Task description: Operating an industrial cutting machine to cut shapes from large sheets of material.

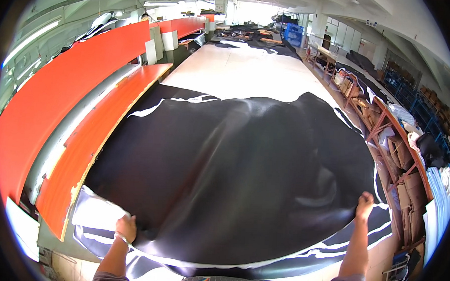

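Black, glossy sheet material (pixel 244 161) drapes over the near part of the long desk (pixel 228 73), reaching almost its full width. Because soft ridges run up its middle, you would probably do best to keep tension even on both sides and lift low, so no ridge sets into a crease. Along your left stands a red panel (pixel 87 74), with an orange board (pixel 84 149) jutting close beside the sheet; that edge could snag it. To your right, a rack (pixel 378 125) holds brown folded pieces (pixel 412 191). By the near left corner shows a white patch (pixel 96 210). Your left hand (pixel 126 228) curls around the sheet's near left edge; your right hand (pixel 365 205) pinches its right edge, fingertips partly hidden.
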The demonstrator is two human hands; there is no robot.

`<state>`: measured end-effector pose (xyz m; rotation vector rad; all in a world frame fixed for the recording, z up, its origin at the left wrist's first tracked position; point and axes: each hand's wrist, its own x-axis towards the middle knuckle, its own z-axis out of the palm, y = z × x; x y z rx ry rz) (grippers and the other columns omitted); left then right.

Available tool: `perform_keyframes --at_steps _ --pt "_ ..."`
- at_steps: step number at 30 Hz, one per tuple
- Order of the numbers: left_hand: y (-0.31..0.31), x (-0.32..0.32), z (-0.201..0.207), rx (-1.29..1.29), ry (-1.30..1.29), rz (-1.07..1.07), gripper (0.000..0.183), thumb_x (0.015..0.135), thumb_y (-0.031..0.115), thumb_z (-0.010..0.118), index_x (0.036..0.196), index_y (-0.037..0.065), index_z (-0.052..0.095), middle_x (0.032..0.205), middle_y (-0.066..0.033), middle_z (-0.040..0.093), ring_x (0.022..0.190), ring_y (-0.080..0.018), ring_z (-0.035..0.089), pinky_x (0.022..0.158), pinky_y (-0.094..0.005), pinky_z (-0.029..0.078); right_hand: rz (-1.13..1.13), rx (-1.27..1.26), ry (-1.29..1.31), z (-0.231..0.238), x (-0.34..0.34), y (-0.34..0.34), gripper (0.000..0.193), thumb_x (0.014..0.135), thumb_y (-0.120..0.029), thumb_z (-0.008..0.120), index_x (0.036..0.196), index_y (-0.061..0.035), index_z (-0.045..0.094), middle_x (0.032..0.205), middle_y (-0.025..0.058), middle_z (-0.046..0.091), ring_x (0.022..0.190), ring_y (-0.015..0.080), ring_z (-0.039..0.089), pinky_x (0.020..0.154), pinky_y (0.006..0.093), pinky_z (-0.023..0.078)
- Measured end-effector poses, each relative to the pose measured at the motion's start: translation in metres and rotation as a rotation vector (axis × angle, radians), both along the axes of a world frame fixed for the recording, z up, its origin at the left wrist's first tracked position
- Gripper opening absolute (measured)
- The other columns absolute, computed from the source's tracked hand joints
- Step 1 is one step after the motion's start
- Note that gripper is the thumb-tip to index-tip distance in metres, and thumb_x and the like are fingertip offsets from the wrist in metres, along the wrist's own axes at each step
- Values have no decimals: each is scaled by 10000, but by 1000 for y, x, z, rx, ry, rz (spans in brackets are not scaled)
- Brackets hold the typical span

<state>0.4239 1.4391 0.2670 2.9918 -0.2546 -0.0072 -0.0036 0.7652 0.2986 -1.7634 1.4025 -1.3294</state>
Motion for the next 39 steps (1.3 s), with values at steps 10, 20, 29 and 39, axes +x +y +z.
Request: perform_keyframes --at_steps 10,20,29,39 --pt "-372 -216 89 -475 244 -1506 136 751 76 593 869 23 631 821 -206 625 802 -373 610 743 -468 490 939 -641 181 160 223 119 145 882 -32 572 1017 -71 607 869 78 637 740 178 603 681 288 473" --pt "-255 -127 181 -1110 913 -1302 261 882 228 623 1104 92 654 1030 -86 677 934 -202 654 858 -336 504 601 -413 140 48 47 99 307 884 8 580 1189 2 557 1154 137 608 1084 228 566 965 319 405" --pt "-40 202 -43 -970 329 314 722 789 560 662 1120 -77 585 946 -129 653 855 -253 604 808 -395 480 -40 593 -211 -181 -106 14 525 988 -375 343 1385 -34 382 1230 182 566 1079 342 576 909 437 476" --pt "-178 217 -19 -1505 960 7 695 781 378 737 1266 -61 502 1253 -182 569 1158 -266 541 1015 -380 380 211 775 259 2 50 171 815 772 -473 720 1310 78 455 1305 165 526 1209 273 488 1031 328 356"
